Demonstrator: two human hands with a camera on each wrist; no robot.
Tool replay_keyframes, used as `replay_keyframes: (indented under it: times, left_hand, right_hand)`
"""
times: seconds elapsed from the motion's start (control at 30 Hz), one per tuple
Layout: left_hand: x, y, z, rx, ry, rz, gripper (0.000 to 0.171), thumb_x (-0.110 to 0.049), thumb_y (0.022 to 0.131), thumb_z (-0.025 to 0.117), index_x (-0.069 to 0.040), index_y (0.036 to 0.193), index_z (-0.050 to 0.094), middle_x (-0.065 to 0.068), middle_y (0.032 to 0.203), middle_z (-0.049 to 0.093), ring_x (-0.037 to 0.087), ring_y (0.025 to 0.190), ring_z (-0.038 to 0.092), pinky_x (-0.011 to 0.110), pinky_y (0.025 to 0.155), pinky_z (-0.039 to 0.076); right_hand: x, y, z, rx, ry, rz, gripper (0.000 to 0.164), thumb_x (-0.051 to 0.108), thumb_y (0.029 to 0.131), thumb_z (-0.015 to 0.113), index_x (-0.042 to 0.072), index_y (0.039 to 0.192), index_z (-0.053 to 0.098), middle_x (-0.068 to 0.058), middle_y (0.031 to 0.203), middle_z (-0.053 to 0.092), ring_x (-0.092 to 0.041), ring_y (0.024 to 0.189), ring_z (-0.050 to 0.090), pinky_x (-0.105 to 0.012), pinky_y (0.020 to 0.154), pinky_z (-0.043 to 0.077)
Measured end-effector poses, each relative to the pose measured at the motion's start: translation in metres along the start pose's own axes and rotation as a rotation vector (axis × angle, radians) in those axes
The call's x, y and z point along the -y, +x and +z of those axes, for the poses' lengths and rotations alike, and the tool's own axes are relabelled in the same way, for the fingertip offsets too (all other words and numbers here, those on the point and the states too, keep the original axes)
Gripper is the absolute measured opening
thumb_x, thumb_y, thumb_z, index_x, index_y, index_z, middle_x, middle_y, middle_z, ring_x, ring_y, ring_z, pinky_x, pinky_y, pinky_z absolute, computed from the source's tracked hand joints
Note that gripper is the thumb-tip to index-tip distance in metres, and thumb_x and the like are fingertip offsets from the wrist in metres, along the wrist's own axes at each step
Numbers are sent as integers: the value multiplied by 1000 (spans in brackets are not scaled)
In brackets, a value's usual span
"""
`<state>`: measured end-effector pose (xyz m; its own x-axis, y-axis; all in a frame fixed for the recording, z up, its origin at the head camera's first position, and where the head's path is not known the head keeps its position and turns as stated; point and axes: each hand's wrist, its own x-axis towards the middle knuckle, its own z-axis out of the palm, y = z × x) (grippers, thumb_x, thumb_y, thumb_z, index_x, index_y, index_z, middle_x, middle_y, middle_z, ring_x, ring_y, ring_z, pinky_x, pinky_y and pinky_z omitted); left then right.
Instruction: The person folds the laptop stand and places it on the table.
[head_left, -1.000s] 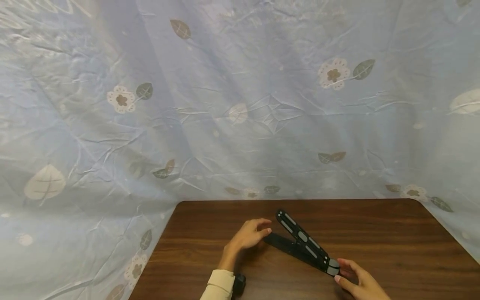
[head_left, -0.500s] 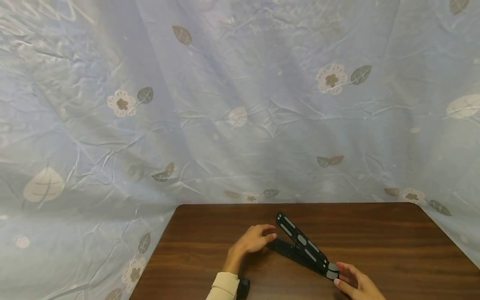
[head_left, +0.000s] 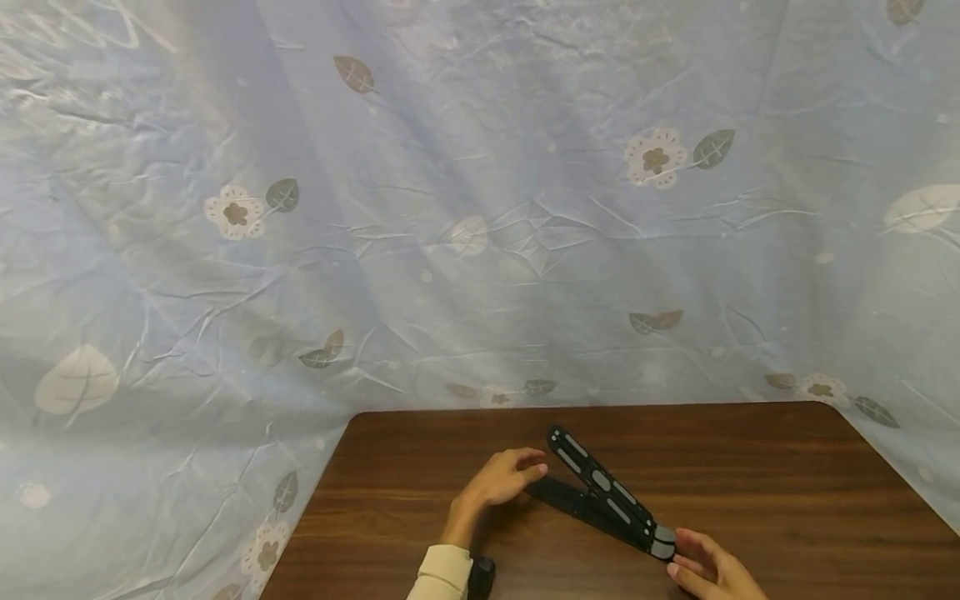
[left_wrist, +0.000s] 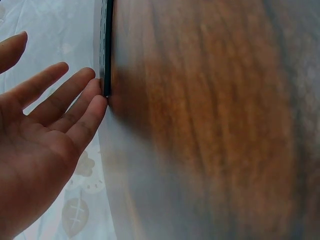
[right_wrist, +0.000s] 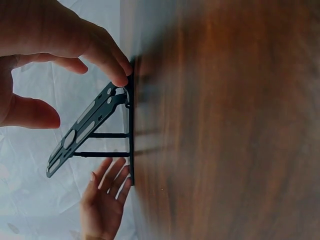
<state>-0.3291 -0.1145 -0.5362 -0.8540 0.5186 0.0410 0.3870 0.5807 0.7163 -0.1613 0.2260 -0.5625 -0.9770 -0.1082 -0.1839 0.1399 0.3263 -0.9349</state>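
1. On the desk [head_left: 780, 475], a black folding stand [head_left: 601, 481] rests with its base flat and its upper plate propped aslant on thin struts.
2. At the base's left end, the left hand [head_left: 498, 481] has its fingers extended and slightly spread, fingertips right by the edge, gripping nothing.
3. At the hinged end, the right hand [head_left: 716, 569] touches the stand with its fingertips, thumb apart, nothing gripped.
4. Behind hangs a pale blue patterned sheet [head_left: 480, 292].
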Motion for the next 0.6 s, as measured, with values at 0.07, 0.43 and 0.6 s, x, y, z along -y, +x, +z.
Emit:
replay_keyframes:
  times: [0.07, 0.43, 0.6]
  left_hand:
    - [2, -1, 0, 8, 2, 0, 53, -41, 109, 58, -4, 147, 63, 17, 145, 70, 39, 136, 64, 58, 115, 52]
    - [3, -5, -1, 13, -38, -8, 52, -44, 109, 58, -7, 145, 65, 18, 146, 68, 42, 137, 63, 61, 115, 51]
    - [2, -6, -1, 35, -32, -11, 55, -45, 109, 57, -7, 147, 63, 17, 149, 66, 41, 140, 61, 61, 116, 50]
  right_hand:
    - [1, 2, -1, 2, -10, -2, 76, 21, 105, 68, -26, 151, 31, -49, 153, 42, -53, 131, 64, -41, 97, 65]
    - [7, 9, -8, -10, -68, -59, 66, 15, 105, 68, -26, 147, 39, -47, 148, 50, -49, 126, 68, -37, 96, 64]
    - [8, 12, -18, -8, -96, -44, 60, 19, 108, 64, -23, 147, 44, -41, 145, 57, -45, 128, 67, -31, 93, 63]
